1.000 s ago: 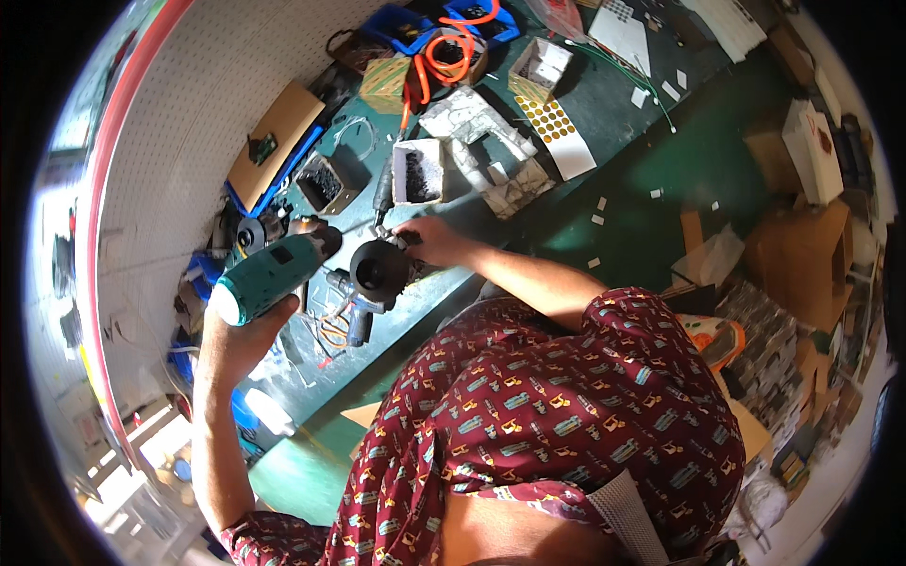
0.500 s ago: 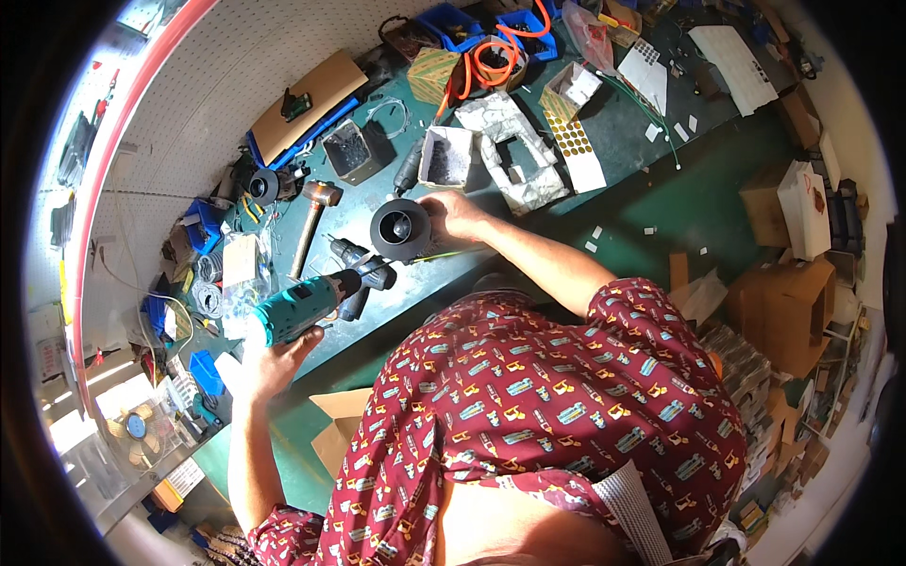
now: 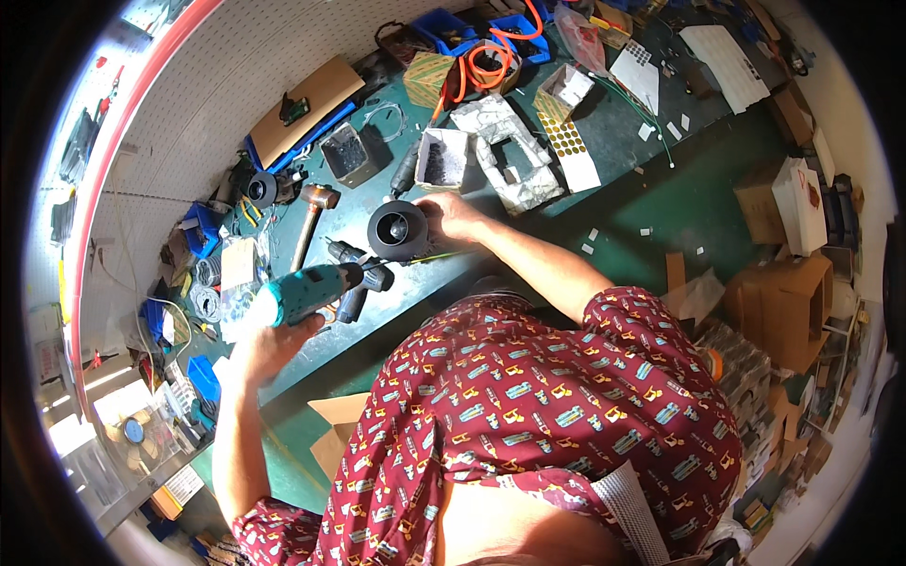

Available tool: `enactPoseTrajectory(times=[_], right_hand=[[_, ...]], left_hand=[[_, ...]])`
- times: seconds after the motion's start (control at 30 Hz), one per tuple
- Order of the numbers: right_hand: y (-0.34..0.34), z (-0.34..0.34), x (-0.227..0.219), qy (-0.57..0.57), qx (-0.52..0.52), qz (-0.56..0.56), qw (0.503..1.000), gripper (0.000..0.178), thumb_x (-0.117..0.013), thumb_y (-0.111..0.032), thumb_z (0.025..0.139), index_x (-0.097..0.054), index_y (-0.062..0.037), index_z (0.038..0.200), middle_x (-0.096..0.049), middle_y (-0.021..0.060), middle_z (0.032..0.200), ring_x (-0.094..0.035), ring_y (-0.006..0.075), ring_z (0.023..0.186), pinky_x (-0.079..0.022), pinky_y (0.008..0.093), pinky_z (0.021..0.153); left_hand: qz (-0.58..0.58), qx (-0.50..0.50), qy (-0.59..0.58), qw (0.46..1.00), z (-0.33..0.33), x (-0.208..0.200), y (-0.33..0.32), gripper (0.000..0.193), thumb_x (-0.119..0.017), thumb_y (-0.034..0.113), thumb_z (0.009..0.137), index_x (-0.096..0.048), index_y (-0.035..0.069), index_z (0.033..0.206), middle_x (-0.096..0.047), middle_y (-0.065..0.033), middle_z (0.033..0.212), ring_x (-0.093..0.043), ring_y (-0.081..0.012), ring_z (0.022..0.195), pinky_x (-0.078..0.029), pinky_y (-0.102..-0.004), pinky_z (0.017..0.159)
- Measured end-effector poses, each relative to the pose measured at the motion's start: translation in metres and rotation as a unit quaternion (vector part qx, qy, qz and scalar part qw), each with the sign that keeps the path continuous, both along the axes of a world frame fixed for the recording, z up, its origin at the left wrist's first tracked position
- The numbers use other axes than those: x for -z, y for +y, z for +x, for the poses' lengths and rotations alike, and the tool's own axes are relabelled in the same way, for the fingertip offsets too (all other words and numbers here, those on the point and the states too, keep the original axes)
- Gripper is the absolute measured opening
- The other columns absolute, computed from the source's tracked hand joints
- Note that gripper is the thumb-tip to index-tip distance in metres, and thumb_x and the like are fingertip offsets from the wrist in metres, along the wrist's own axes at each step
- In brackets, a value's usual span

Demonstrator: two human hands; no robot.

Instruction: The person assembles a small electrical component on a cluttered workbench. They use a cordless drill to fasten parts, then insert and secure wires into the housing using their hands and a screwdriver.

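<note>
My left hand (image 3: 267,347) is wrapped round a teal cordless drill (image 3: 310,292), whose black chuck points right. A thin bit reaches from the chuck toward the lower side of a black round cup-shaped part (image 3: 384,247). Whether the bit touches that part cannot be made out. Fingers of my right hand (image 3: 451,219) grip the part from its right side, holding it with its open, ringed mouth upward. Beneath the drill's front end lies a black power drill (image 3: 377,278) on the bench. A hammer (image 3: 307,222) rests left of it.
Across the green bench (image 3: 330,203) stand a box of dark pieces (image 3: 347,158), a white-lined box (image 3: 444,160) and a white foam frame (image 3: 510,156). An orange coiled hose (image 3: 486,71) lies farther back. Cardboard boxes (image 3: 779,307) are stacked at the right.
My left hand and the drill's rear have shifted slightly upward, and my left elbow has swung out to the left. My right hand still holds the black part in nearly the same place.
</note>
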State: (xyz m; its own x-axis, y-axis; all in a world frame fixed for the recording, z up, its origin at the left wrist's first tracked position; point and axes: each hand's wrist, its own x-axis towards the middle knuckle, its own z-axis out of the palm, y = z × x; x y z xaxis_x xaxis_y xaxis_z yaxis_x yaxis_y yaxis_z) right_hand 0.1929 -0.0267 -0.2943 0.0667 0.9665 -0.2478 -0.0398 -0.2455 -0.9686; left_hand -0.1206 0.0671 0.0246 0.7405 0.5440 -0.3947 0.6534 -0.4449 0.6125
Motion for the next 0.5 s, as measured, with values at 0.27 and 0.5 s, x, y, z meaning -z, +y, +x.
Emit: enactPoseTrajectory(times=[0.27,0.5], right_hand=[[0.0,0.001,-0.02,-0.009,-0.022,0.031,0.999,0.038,-0.08,-0.008,0.081,-0.071,-0.0026,0.117,-0.074,0.0119,0.112,-0.069,0.0194,0.104,-0.052,0.0325,0.096],[0.004,-0.004,-0.011,-0.054,-0.022,0.036,0.998,0.034,-0.076,-0.004,0.086,-0.069,0.0027,0.119,-0.074,0.0085,0.111,-0.067,0.0131,0.102,-0.052,0.0304,0.094]], left_hand=[[0.014,0.094,0.09,0.991,0.056,-0.019,0.026,0.027,-0.08,0.022,0.078,-0.073,0.005,0.098,-0.074,-0.0161,0.081,-0.073,-0.0308,0.077,-0.057,-0.0399,0.07],[0.043,0.103,0.083,0.99,0.054,-0.017,0.026,0.027,-0.081,0.022,0.078,-0.073,0.005,0.097,-0.073,-0.0159,0.08,-0.073,-0.0306,0.076,-0.058,-0.0393,0.069]])
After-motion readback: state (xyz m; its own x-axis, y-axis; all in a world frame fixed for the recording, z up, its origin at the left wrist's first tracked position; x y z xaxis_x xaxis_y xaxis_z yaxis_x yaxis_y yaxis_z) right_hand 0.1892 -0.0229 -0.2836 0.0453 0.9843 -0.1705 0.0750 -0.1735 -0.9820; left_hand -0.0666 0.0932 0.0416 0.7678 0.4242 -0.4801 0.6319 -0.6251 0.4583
